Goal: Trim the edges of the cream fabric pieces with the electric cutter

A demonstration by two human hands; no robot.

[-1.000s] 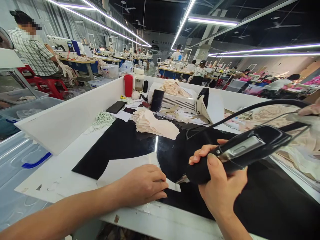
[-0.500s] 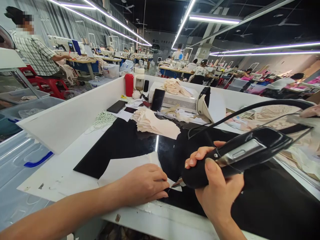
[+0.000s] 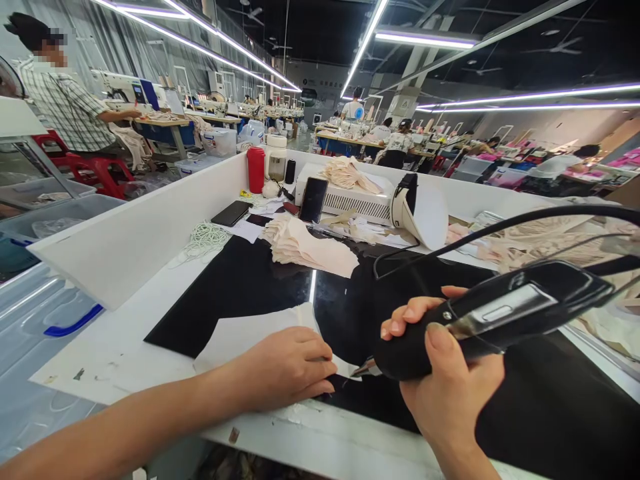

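Observation:
My right hand (image 3: 445, 367) is wrapped around a black corded hand-held cutter (image 3: 500, 320) with a metal panel on its side. Its pointed metal tip (image 3: 367, 367) meets the right-hand corner of a cream fabric piece (image 3: 255, 333), which lies on a glossy black mat (image 3: 215, 277). My left hand (image 3: 295, 367) presses on this piece near the same corner, fingers bent and close together, just left of the tip. Part of the fabric is hidden beneath my left hand and forearm. Beyond it sits a stack of cut cream fabric pieces (image 3: 313, 247).
A phone (image 3: 314, 200) leans on a white vented box (image 3: 367, 200), beside a white visor (image 3: 425, 213). Pale string (image 3: 207, 240), a red bottle (image 3: 255, 170) and a low white wall (image 3: 150, 227) border the mat. The cutter's cord (image 3: 500, 223) arcs right. Co-workers sit farther off.
The cutter and my right hand have shifted a little to the right, the tip moving along the fabric's corner. My left hand stays almost in place.

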